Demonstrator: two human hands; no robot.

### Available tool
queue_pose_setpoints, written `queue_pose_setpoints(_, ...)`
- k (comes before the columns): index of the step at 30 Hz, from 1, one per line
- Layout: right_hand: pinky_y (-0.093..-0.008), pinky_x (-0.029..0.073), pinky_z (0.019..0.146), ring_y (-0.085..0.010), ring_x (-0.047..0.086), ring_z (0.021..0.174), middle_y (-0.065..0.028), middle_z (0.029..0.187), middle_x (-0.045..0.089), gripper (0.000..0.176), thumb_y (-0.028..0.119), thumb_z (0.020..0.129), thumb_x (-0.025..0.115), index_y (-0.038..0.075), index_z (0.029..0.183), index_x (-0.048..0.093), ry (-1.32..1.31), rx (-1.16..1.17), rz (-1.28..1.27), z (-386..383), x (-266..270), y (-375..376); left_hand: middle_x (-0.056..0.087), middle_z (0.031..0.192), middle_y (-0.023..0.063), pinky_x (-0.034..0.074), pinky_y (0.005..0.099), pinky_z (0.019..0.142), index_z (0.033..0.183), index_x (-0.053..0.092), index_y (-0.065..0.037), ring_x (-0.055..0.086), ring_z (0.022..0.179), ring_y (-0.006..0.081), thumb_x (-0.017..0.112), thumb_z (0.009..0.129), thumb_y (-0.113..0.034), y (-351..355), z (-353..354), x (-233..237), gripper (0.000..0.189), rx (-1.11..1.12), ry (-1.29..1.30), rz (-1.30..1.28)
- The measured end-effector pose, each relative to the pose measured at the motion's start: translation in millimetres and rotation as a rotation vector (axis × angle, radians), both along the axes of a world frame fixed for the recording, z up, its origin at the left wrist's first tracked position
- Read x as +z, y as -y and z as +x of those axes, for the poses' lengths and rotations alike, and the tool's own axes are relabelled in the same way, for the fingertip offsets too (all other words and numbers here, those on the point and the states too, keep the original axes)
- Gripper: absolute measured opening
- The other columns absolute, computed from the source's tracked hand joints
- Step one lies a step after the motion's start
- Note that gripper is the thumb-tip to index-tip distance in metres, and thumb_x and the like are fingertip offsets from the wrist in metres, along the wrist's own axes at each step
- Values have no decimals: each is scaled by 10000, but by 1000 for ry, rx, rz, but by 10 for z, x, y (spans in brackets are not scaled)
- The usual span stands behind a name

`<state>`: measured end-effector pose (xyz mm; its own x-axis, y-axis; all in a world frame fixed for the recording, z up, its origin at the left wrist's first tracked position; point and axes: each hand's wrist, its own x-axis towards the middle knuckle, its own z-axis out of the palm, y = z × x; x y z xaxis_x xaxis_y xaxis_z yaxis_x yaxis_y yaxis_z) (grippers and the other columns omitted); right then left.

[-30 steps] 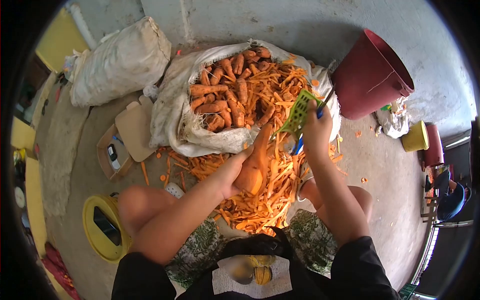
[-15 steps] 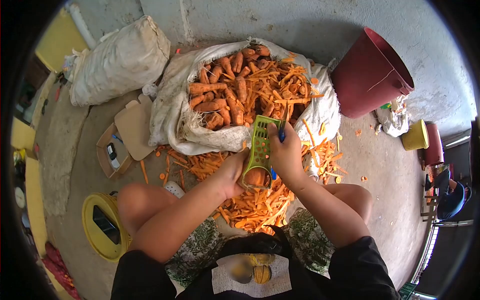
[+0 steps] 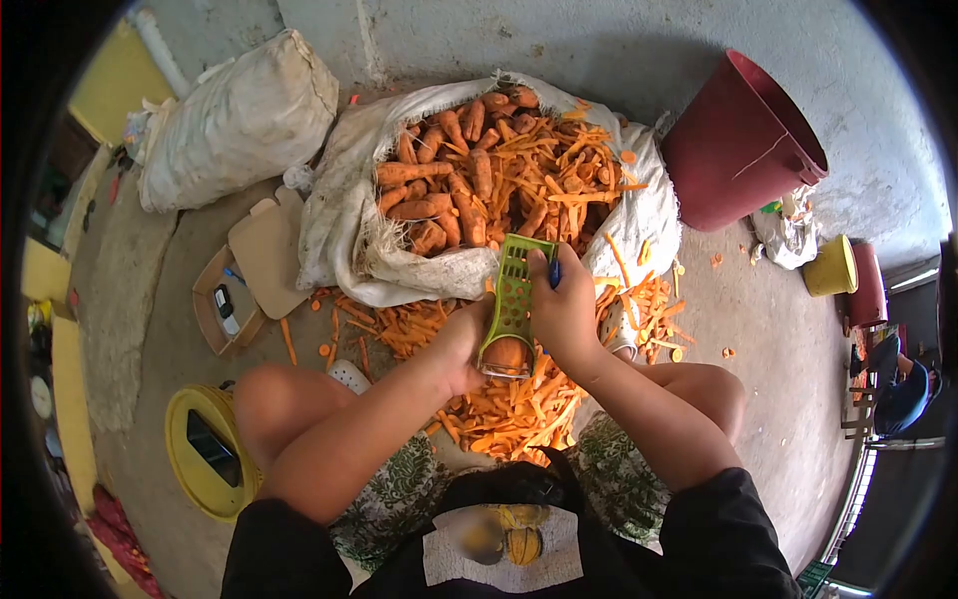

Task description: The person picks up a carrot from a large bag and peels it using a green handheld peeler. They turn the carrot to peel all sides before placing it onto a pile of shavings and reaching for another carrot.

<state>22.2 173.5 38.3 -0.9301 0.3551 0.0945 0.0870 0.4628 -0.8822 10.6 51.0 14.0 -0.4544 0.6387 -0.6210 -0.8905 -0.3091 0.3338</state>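
Observation:
A green slicer with round holes (image 3: pixel 514 299) is held between my hands, with an orange carrot piece (image 3: pixel 506 354) showing at its near end. My left hand (image 3: pixel 462 347) is closed around the near left side of it, fingers partly hidden. My right hand (image 3: pixel 565 307) grips a blue-handled tool (image 3: pixel 554 272) against the slicer's right side; the tool's blade cannot be made out. Beyond them lies an open white sack (image 3: pixel 344 215) of whole carrots (image 3: pixel 429 175) and cut strips (image 3: pixel 569 165). Beneath the slicer, more strips (image 3: pixel 519 414) form a pile on the floor.
A full white sack (image 3: pixel 239 120) and an open cardboard box (image 3: pixel 225 299) lie at left. A yellow bucket (image 3: pixel 180 449) with a phone on it stands near my left knee. A maroon bin (image 3: pixel 718 150) leans behind right. A person (image 3: pixel 903 399) sits far right.
The blue-handled tool has turned and its blade, earlier pointing up over the sack, no longer shows. My right hand and the far end of the slicer have shifted slightly left.

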Motion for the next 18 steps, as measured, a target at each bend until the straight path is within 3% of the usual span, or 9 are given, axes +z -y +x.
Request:
queue_pose_setpoints(2, -359, 360, 466, -267, 465, 466, -170, 560, 483, 199, 168, 861, 500, -24, 811, 497, -16, 5, 10, -2, -6, 5, 584, 911, 92, 532, 386, 625, 1058, 467, -45, 609, 784, 237, 259, 925, -292, 2, 11, 29, 349, 0, 5, 8)
queue_pose_setpoints(5, -368, 373, 471, -281, 483, 476, -176, 565, 490, 207, 174, 864, 492, -20, 793, 488, 15, -5, 66, -13, -13, -16, 575, 883, 69, 515, 332, 661, 1025, 490, -48, 592, 772, 170, 284, 938, -295, -5, 32, 85, 332, 23, 18, -40)
queue_pose_setpoints(7, -382, 388, 479, -302, 506, 493, -180, 575, 511, 225, 190, 865, 489, -14, 771, 472, -33, -95, 244, -124, -171, -122, 584, 877, 96, 525, 363, 632, 1052, 450, -50, 602, 735, 228, 254, 935, -343, 21, -11, -38, 371, -128, -154, -94)
queue_pose_setpoints(8, -392, 392, 482, -320, 515, 506, -183, 588, 523, 228, 195, 862, 492, -11, 767, 466, -33, -184, 191, -249, -296, -296, 584, 877, 96, 525, 363, 632, 1052, 450, -50, 602, 735, 228, 254, 935, -343, 27, 32, -18, 371, -129, -157, -95)
queue_pose_setpoints(9, -402, 397, 485, -338, 523, 518, -186, 600, 535, 231, 200, 859, 495, -8, 763, 460, -33, -276, 134, -386, -368, -522, 584, 855, 97, 520, 355, 637, 1045, 450, -50, 602, 721, 221, 253, 935, -363, 48, 115, 100, 386, -266, -163, -86)
queue_pose_setpoints(11, -428, 403, 534, -347, 532, 573, -194, 637, 545, 213, 194, 856, 494, -6, 790, 466, 108, -397, 279, -492, -116, -775, 586, 807, 105, 507, 322, 639, 1053, 450, -47, 603, 696, 201, 277, 927, -407, 92, 208, 116, 418, -456, -193, -98)
queue_pose_setpoints(12, -414, 398, 540, -344, 524, 576, -198, 636, 543, 210, 188, 861, 482, -9, 790, 468, -1, -429, 433, -553, -264, -979, 586, 807, 105, 507, 322, 639, 1053, 450, -47, 603, 696, 201, 277, 927, -407, 91, 214, 169, 418, -458, -195, -97)
queue_pose_setpoints(15, -377, 386, 512, -289, 496, 524, -169, 608, 527, 225, 198, 871, 477, -7, 780, 462, -11, -502, 220, -568, -202, -1045, 587, 830, 121, 510, 319, 623, 1073, 453, -29, 608, 707, 201, 318, 915, -421, 124, 193, 300, 444, -351, -253, -18)
queue_pose_setpoints(18, -314, 359, 466, -144, 409, 486, -74, 562, 461, 282, 240, 897, 461, 5, 742, 448, -122, -360, -134, -488, -107, -763, 582, 858, 128, 520, 345, 617, 1066, 457, -27, 609, 711, 212, 327, 910, -429, 147, 111, 328, 450, -224, -148, -68)
